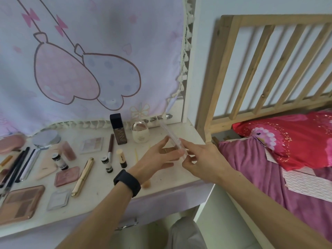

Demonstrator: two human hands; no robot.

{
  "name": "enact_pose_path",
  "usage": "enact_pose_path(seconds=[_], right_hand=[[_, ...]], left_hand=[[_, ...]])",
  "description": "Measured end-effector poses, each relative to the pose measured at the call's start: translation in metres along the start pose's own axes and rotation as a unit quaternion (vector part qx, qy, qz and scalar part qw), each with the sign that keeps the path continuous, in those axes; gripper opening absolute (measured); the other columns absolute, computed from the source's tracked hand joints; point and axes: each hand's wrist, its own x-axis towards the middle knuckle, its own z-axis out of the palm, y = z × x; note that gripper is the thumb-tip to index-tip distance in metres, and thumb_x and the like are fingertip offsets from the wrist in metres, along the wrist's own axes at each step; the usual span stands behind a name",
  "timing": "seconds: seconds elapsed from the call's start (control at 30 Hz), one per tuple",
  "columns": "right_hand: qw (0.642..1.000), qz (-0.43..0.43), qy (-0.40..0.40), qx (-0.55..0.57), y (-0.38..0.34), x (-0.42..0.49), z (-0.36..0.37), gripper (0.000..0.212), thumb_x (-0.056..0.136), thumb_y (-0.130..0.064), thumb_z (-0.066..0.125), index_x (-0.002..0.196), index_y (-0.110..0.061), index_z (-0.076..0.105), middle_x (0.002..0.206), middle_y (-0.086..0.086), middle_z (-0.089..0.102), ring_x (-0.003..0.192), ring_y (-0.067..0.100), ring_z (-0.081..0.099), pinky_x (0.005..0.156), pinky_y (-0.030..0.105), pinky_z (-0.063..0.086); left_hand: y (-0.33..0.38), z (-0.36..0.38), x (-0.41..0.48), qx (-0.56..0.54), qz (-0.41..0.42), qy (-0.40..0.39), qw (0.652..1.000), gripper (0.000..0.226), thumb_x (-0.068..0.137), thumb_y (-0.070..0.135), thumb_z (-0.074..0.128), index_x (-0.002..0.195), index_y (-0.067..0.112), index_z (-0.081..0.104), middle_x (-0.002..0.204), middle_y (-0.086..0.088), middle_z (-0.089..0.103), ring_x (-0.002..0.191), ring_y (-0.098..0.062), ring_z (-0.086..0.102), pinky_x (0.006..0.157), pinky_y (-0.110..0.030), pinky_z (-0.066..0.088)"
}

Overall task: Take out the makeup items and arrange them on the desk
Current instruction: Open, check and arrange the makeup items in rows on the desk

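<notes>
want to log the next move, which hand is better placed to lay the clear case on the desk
Right. The right hand pinches the clear case by its near end over the desk; the left hand has straight fingers and no grip.

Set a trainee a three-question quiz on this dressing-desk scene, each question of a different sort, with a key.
1. True or false: the right hand pinches the clear slim case above the desk.
2. Which wrist wears the black watch? A) left B) right C) neither
3. Fill in: at the back of the desk, the dark square bottle stands ___ beside the cream jar.

Key: 1 true; 2 A; 3 upright.
</notes>
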Motion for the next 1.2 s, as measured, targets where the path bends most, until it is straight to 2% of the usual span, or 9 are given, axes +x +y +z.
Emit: enact_pose_path(seconds=[0.07,0.37,0.53,0.67,0.77,0.83,0.97,1.07,1.2], right_hand=[[1.0,0.014,-0.005,0.017,0.0,0.0,0.001,0.065,0.08,-0.039,0.039,0.143,-0.033,0.052,0.094,-0.009,0.075,0.078,0.014,0.07,0.074,0.035,0.06],[0.993,-0.046,0.086,-0.06,0.0,0.006,-0.002,0.054,0.087,-0.028,0.045,0.14,-0.025,0.053,0.091,-0.005,0.074,0.065,0.025,0.068,0.056,0.042,0.059],[0.979,-0.092,0.132,-0.128,-0.002,0.011,0.003,0.056,0.078,-0.015,0.056,0.134,-0.008,0.059,0.086,0.0,0.072,0.054,0.026,0.062,0.041,0.034,0.051],[0.971,-0.109,0.168,-0.133,0.002,0.013,0.012,0.052,0.075,-0.007,0.064,0.127,-0.002,0.065,0.088,0.003,0.073,0.061,0.024,0.066,0.043,0.031,0.05],[0.972,-0.125,0.163,-0.113,0.005,0.009,0.016,0.042,0.084,-0.014,0.059,0.124,-0.005,0.067,0.091,0.003,0.074,0.072,0.023,0.068,0.055,0.034,0.056],[0.979,-0.137,0.131,-0.075,0.009,0.004,0.013,0.04,0.09,-0.026,0.063,0.125,-0.009,0.068,0.11,0.002,0.073,0.094,0.022,0.067,0.077,0.035,0.058],[0.993,-0.085,-0.002,-0.082,0.022,-0.005,-0.01,0.077,0.084,-0.074,0.059,0.146,-0.03,0.049,0.16,-0.004,0.035,0.146,0.02,0.031,0.116,0.044,0.036],[0.989,-0.069,-0.079,-0.105,0.023,-0.005,-0.021,0.101,0.07,-0.09,0.054,0.153,-0.038,0.03,0.169,-0.006,0.005,0.156,0.021,0.0,0.124,0.054,0.014],[0.987,-0.053,-0.117,-0.096,0.02,-0.004,-0.023,0.098,0.068,-0.087,0.058,0.147,-0.038,0.028,0.168,-0.007,0.007,0.155,0.015,-0.005,0.125,0.049,0.002]], left_hand=[[-0.002,0.001,0.004,0.083,0.023,0.025,0.996,0.061,0.081,0.052,0.076,0.133,0.045,0.045,0.115,0.015,0.073,0.114,-0.001,0.064,0.109,-0.038,0.045],[-0.005,0.004,0.016,0.213,0.108,0.124,0.963,0.085,0.069,0.076,0.067,0.144,0.044,0.043,0.129,0.016,0.066,0.1,0.004,0.068,0.092,-0.027,0.056],[0.004,0.003,0.017,0.242,0.124,0.148,0.951,0.068,0.077,0.06,0.073,0.138,0.042,0.048,0.125,0.018,0.068,0.096,0.007,0.068,0.089,-0.025,0.057],[0.004,0.011,0.015,0.171,0.147,0.182,0.957,0.088,0.084,0.037,0.077,0.151,0.045,0.021,0.098,0.012,0.076,0.083,0.002,0.072,0.076,-0.018,0.058],[-0.001,0.011,0.013,0.166,0.162,0.203,0.951,0.073,0.087,0.032,0.07,0.145,0.05,0.03,0.078,0.007,0.074,0.071,-0.007,0.07,0.072,-0.028,0.059],[-0.003,0.005,0.012,0.14,0.163,0.196,0.957,0.06,0.084,0.033,0.065,0.138,0.048,0.045,0.098,0.011,0.073,0.086,-0.007,0.071,0.08,-0.036,0.061],[0.001,-0.006,0.01,0.091,0.128,0.131,0.979,0.045,0.089,0.017,0.061,0.129,0.038,0.056,0.108,0.004,0.072,0.093,-0.014,0.072,0.077,-0.045,0.062],[0.009,-0.017,0.011,0.051,0.089,0.112,0.988,0.048,0.076,0.024,0.054,0.123,0.025,0.063,0.092,-0.002,0.073,0.082,-0.019,0.073,0.068,-0.041,0.062],[0.015,-0.028,0.014,0.012,0.024,0.077,0.997,0.051,0.067,0.023,0.049,0.114,0.018,0.069,0.084,-0.003,0.067,0.078,-0.025,0.07,0.064,-0.037,0.058]])
